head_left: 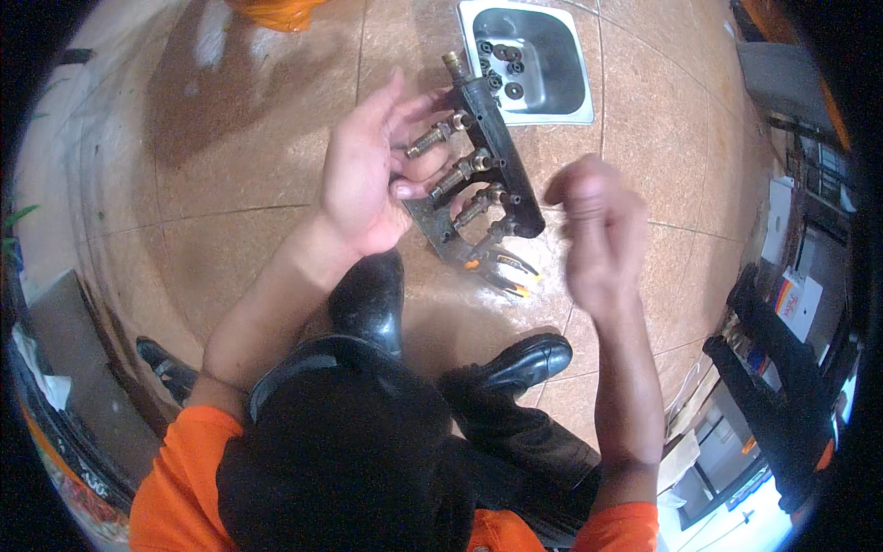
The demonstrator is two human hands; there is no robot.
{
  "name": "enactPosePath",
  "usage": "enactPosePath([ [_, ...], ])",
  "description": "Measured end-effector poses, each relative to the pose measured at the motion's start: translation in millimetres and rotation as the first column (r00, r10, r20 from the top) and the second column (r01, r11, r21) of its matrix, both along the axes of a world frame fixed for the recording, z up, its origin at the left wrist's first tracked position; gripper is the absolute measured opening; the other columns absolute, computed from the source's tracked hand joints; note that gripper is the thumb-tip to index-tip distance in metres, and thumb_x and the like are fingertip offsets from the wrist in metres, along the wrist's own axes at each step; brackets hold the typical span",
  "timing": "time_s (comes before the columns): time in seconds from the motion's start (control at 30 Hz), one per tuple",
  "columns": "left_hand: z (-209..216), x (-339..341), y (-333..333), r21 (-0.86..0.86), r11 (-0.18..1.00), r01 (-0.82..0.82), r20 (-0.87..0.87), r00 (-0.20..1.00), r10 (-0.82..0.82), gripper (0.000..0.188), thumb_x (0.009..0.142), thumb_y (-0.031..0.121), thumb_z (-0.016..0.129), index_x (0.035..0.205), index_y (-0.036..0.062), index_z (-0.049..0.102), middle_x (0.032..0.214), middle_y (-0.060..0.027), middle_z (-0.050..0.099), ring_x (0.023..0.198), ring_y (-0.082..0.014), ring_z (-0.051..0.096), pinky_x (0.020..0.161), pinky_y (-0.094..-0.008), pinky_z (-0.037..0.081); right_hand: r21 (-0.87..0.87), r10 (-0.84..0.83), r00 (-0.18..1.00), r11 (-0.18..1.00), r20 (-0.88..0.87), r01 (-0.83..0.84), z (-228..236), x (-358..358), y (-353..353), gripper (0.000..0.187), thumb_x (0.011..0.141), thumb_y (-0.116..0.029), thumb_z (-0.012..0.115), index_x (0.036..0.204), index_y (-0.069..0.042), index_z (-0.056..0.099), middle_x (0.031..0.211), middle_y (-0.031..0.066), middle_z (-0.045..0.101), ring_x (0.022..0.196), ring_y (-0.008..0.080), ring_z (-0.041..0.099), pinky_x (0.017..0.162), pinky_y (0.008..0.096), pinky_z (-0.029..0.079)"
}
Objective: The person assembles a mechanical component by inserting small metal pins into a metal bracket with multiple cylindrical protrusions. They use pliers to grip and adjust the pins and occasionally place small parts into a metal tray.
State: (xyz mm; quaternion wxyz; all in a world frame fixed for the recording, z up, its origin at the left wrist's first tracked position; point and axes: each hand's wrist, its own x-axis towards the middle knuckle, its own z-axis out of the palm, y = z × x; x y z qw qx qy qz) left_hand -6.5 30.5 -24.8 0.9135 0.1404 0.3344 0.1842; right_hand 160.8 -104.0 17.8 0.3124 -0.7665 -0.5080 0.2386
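My left hand (359, 170) holds a black metal rail (501, 152) with several brass and grey nozzle-like fittings (455, 175) along its side. Its fingers reach behind the fittings, and the thumb lies near a flat metal bracket (428, 221) at the lower end. A brass stub (452, 63) sticks out of the rail's far end. To the right of the rail, apart from it, is my right hand (602, 221), closed and partly blurred; anything within its curled fingers is hidden. On the floor below the rail lie pliers (510, 271) with black and orange handles, partly covered.
A steel tray (575, 83) holding several small dark round parts (514, 90) stands on the tiled floor beyond the rail. An orange item (276, 11) is at the far edge. My black shoes (529, 359) are near. Another person's dark-clad legs (773, 359) show at right.
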Motion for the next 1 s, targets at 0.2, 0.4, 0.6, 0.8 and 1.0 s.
enactPosePath([
  [0.2,-9,-9,12,-0.126,0.992,-0.016,0.067,0.997,0.024,0.053,0.101,0.052,0.048,0.117,0.0027,0.059,0.052,0.0084,0.027,0.042,-0.0057,0.024,0.041,-0.0191,0.028,-0.203,-0.439,0.595,0.883,-0.673,0.423,-5,23,-9,0.016,0.093,-0.012,0.057,0.105,-0.003,0.062,0.087,-0.0002,0.055,0.075,0.0108,0.050,0.071,0.0271,0.042],
  [0.4,-21,-14,19,-0.153,0.988,0.027,0.192,0.981,0.003,0.056,0.100,0.053,0.045,0.120,0.0018,0.056,0.056,0.0074,0.031,0.046,-0.0070,0.026,0.046,-0.0194,0.029,-0.297,-0.381,0.251,0.901,-0.890,0.316,-30,24,-17,0.028,0.084,0.003,0.048,0.109,0.001,0.058,0.090,0.0080,0.058,0.077,0.0162,0.057,0.068,0.0291,0.046],
  [0.6,-49,-27,25,-0.318,0.943,0.096,0.388,0.921,0.037,0.060,0.100,0.052,0.047,0.133,0.0024,0.047,0.102,-0.0107,0.065,0.085,-0.0293,0.066,0.079,-0.0566,0.055,-0.276,-0.314,0.175,0.938,-0.933,0.210,-39,6,-14,0.028,0.095,-0.022,0.052,0.108,0.001,0.060,0.091,0.0090,0.061,0.079,0.0169,0.059,0.070,0.0299,0.048],
  [0.8,-50,-23,23,-0.246,0.969,0.024,0.155,0.988,0.015,0.062,0.099,0.053,0.047,0.138,0.0045,0.042,0.119,-0.0139,0.064,0.100,-0.0377,0.066,0.087,-0.0715,0.050,-0.218,-0.212,0.532,0.974,-0.819,0.052,-27,-5,-3,0.045,0.103,-0.042,0.051,0.110,0.001,0.063,0.085,0.0078,0.065,0.074,0.0138,0.058,0.068,0.0276,0.047],
  [1.0,-39,-20,23,-0.228,0.974,-0.001,0.043,0.999,0.011,0.062,0.100,0.054,0.046,0.138,0.0046,0.042,0.116,-0.0135,0.063,0.094,-0.0354,0.066,0.085,-0.0718,0.051,-0.237,-0.206,0.507,0.972,-0.837,0.005,-24,3,-6,0.043,0.103,-0.042,0.053,0.104,-0.002,0.068,0.085,0.0045,0.066,0.075,0.0110,0.055,0.071,0.0257,0.042],
])
